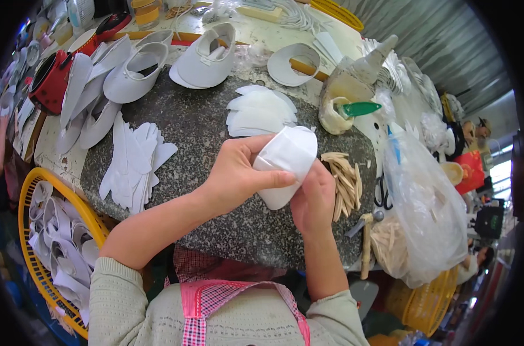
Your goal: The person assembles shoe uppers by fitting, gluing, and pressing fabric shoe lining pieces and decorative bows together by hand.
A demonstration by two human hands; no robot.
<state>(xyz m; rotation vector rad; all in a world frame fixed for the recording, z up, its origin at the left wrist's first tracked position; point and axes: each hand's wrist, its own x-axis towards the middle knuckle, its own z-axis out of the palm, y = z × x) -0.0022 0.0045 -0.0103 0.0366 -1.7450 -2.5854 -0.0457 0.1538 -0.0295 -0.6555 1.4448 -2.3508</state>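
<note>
The white piece (289, 155) is held in both hands above a speckled stone slab (227, 216), in front of the wearer's chest. The left hand (239, 173) grasps it from the left: the thumb lies flat across the near face and the fingers go behind. This grip probably keeps the curved sheet from springing out of shape. The right hand (314, 199) grasps the lower right edge; its fingertips are hidden behind the piece, so their exact contact cannot be told. Holding it from two sides likely steadies the piece and leaves most of its near face in view.

Supplies are arranged around the slab, apparently for short reaches. A fanned stack of white cut pieces (259, 109) lies just beyond the hands. Long white strips (135, 167) lie to the left, grouped apart from it, perhaps to avoid mixing shapes. Thin wooden sticks (345, 187) form a pile beside the right hand. A crusted pot (342, 86) stands beyond them, a green handle (363, 108) leaning from its mouth, presumably for easy pick-up. Scissors (382, 193) and a hammer (364, 242) lie near the right edge. At left, a yellow basket (34, 193) contains loose white parts.
</note>
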